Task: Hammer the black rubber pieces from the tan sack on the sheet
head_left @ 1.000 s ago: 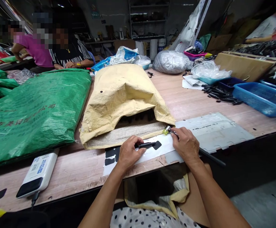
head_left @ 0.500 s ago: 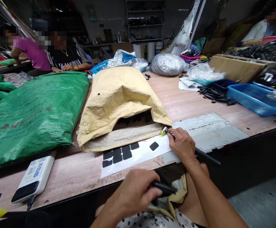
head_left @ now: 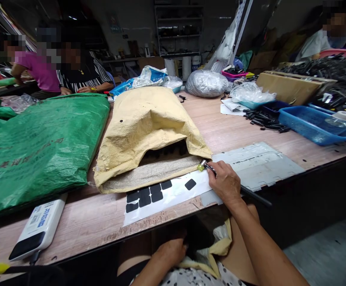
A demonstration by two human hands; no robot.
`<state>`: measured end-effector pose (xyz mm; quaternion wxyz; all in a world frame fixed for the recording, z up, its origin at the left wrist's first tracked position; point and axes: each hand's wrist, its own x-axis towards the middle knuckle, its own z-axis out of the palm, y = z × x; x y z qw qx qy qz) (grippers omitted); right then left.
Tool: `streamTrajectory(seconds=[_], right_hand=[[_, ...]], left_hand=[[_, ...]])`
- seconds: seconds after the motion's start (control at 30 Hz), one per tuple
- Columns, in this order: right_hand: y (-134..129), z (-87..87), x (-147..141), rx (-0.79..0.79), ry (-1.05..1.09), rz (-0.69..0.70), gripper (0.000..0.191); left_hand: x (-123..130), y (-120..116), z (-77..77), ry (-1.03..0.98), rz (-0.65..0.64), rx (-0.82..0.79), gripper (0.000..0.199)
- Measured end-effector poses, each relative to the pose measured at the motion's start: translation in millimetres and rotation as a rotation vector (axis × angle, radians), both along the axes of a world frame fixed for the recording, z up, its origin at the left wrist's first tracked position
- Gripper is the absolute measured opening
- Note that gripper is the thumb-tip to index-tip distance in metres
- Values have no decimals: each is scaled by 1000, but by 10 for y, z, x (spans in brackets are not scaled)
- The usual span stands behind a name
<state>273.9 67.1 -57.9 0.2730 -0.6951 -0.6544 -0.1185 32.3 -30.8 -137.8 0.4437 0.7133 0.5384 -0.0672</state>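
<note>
My right hand (head_left: pixel 225 180) is closed around a small hammer (head_left: pixel 207 167) with a metal head and yellow tip; its black handle sticks out behind the hand, past the table edge. The hammer head lies beside the front corner of a yellow woven sack (head_left: pixel 161 107), whose open mouth shows dark pieces inside. Under the hand and sack is a white sheet (head_left: pixel 173 200) with several black rounded patches (head_left: pixel 145 197). Below the table edge, my left hand (head_left: pixel 173 251) is at a second open yellow sack (head_left: pixel 220 250) in my lap. Its fingers are hidden in shadow.
A green sack (head_left: pixel 41 147) lies to the left, with a white power bank (head_left: pixel 40 226) before it. On the right are a grey board (head_left: pixel 268 163), a blue tray (head_left: pixel 318 125) and piled black parts (head_left: pixel 266 121). Several people sit across the table.
My left hand has moved down from near the table edge into the lap sack; the black piece it held is out of sight. My right hand still grips the hammer.
</note>
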Motion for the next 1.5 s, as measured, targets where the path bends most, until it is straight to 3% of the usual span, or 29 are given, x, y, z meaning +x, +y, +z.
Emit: streamTrajectory(seconds=[0.1,0.2,0.27,0.3,0.4,0.53,0.63,0.7,0.8,0.93,1.0,1.1,1.2,1.5], right_hand=[[4,-8,1,4,-8,2,21],[9,-17,6,10,-13,-1,21],[10,-20,8,8,-13,-3,21],[10,-20,8,5,-11,-3,21],[6,-17,5,-1,1,1,21],[10,-8,1,2,13,4,21],[17,-2,-1,-1,13,5,20],[19,2,-2,-6,6,3,20],[19,5,-5,-13,-4,-5,19],[12,5,-5,-18,-8,-15,19],[8,6,-3,-13,-3,-15,19],[4,6,-1,-4,2,-16,20],[3,6,-3,5,1,-14,21],[7,-8,0,-2,-7,-2,21]], left_hand=[[53,63,442,-51,-168,6,32],[103,302,989,-304,-255,-48,30],[102,554,1289,-447,-213,-73,33],[89,700,1400,-465,-163,2,33],[22,1191,1561,-308,109,410,29],[-37,1792,1494,118,467,813,33],[-37,2041,1402,379,541,826,36],[-48,2083,1376,439,537,769,32],[-131,1983,1396,448,537,728,27],[-310,1625,1441,359,510,737,27],[-358,1415,1428,196,420,781,24],[-345,1166,1353,-42,182,797,16],[-286,1046,1254,-78,25,777,13],[-138,1058,993,-268,125,795,13]])
